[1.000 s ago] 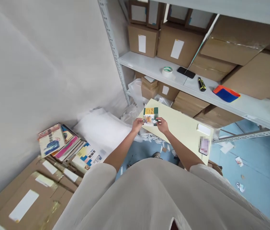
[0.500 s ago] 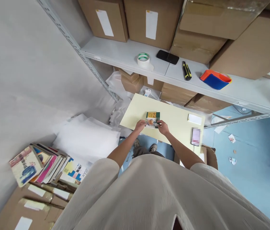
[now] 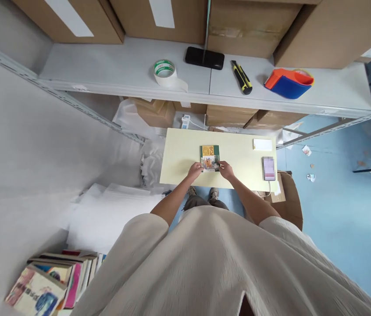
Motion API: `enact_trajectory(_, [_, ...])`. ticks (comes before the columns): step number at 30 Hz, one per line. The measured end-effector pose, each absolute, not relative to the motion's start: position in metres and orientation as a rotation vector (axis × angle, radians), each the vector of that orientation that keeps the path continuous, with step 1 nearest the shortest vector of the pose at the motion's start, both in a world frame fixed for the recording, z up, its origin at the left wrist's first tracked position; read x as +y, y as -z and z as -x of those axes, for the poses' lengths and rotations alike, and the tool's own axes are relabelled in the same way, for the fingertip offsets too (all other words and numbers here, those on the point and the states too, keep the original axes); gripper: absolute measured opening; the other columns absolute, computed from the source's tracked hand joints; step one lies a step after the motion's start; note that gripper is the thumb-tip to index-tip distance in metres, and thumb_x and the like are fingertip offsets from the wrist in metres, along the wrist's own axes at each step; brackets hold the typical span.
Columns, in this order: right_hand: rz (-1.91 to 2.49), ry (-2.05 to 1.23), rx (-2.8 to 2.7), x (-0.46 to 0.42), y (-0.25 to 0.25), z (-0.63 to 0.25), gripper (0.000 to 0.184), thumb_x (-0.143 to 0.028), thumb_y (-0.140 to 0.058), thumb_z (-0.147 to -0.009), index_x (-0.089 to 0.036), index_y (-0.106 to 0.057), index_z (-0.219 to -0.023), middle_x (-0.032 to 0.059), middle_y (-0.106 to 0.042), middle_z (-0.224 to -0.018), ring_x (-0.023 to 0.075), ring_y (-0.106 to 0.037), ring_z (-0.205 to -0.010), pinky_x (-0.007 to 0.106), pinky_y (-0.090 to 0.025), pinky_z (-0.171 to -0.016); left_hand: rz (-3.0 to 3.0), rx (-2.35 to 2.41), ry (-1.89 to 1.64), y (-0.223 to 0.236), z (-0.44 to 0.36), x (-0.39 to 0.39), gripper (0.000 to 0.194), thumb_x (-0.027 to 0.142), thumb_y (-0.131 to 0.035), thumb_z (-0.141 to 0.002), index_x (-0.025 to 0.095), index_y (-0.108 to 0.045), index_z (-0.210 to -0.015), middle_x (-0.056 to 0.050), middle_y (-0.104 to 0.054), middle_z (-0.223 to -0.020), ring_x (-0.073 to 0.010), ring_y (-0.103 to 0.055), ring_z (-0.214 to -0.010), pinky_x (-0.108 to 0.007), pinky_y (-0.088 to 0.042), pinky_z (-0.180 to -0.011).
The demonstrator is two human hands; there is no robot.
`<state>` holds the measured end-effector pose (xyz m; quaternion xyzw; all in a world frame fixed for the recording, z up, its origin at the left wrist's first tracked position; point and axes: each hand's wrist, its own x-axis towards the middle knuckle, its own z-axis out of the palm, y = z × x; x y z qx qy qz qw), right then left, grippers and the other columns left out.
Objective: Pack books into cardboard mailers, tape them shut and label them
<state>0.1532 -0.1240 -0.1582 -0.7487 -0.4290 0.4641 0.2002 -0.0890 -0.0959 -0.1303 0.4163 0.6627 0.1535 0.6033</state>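
A small book (image 3: 209, 158) with a green, yellow and white illustrated cover is at the middle of the pale yellow table (image 3: 182, 149). My left hand (image 3: 195, 170) grips its lower left edge, fingers closed. At the lower right edge, my right hand (image 3: 226, 169) pinches the same book. The cover faces up, and both thumbs are near its bottom corners. I cannot tell whether the book rests flat on the tabletop or is slightly raised.
A phone-like device (image 3: 269, 168) with a cable and a white box (image 3: 262, 145) lie at the table's right end. On the shelf above are a tape roll (image 3: 165, 73), a black phone (image 3: 204, 58), a utility knife (image 3: 241, 77) and a tape dispenser (image 3: 289, 83). Stacked books (image 3: 70, 274) stand lower left.
My view has turned, so the table and shelf appear more level. Both hands keep hold of the book, which stays at about the same place on the table.
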Motion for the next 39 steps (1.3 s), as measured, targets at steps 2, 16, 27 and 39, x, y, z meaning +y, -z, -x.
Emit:
enact_trajectory(2, [2.144, -1.280, -1.104, -0.125, 0.160, -0.152, 0.039, -0.021, -0.073, -0.083, -0.023, -0.076, -0.121, 0.0129, -0.082, -0.139, 0.0302, -0.080, -0.124, 0.043, -0.064, -0.108, -1.055, 1.515, -0.332, 0.134, 0.091, -0.091, 0.036, 0.025, -0.079, -0.091, 0.021, -0.075, -0.127, -0.018, -0.076, -0.154, -0.0326, -0.070, -0.148, -0.041, -0.056, -0.117])
enact_trajectory(16, [2.185, -1.306, -0.899, -0.114, 0.175, -0.153, 0.042, -0.030, -0.077, -0.077, -0.022, -0.080, -0.118, 0.0095, -0.086, -0.114, 0.0297, -0.083, -0.115, 0.041, -0.067, -0.098, -1.467, 1.370, 0.002, 0.132, 0.080, -0.091, 0.056, 0.021, -0.065, -0.104, 0.022, -0.063, -0.160, -0.014, -0.069, -0.164, -0.0321, -0.066, -0.153, -0.038, -0.050, -0.124])
enact_trajectory(27, [2.173, -1.404, -0.892, -0.103, 0.172, -0.146, 0.029, -0.041, -0.080, -0.071, -0.021, -0.083, -0.092, 0.0050, -0.082, -0.089, 0.0269, -0.078, -0.089, 0.034, -0.063, -0.076, -1.535, 1.325, -0.021, 0.136, 0.081, -0.094, 0.068, 0.019, -0.072, -0.096, 0.021, -0.061, -0.163, -0.015, -0.065, -0.169, -0.0345, -0.062, -0.157, -0.043, -0.048, -0.130])
enact_trajectory(39, [2.313, -1.292, -0.963, -0.095, 0.163, -0.141, 0.028, -0.029, -0.079, -0.076, -0.020, -0.082, -0.102, 0.0071, -0.084, -0.094, 0.0285, -0.082, -0.094, 0.032, -0.061, -0.076, -1.371, 1.328, -0.129, 0.139, 0.086, -0.091, 0.069, 0.020, -0.082, -0.087, 0.024, -0.069, -0.154, -0.012, -0.072, -0.161, -0.0381, -0.065, -0.151, -0.044, -0.050, -0.128])
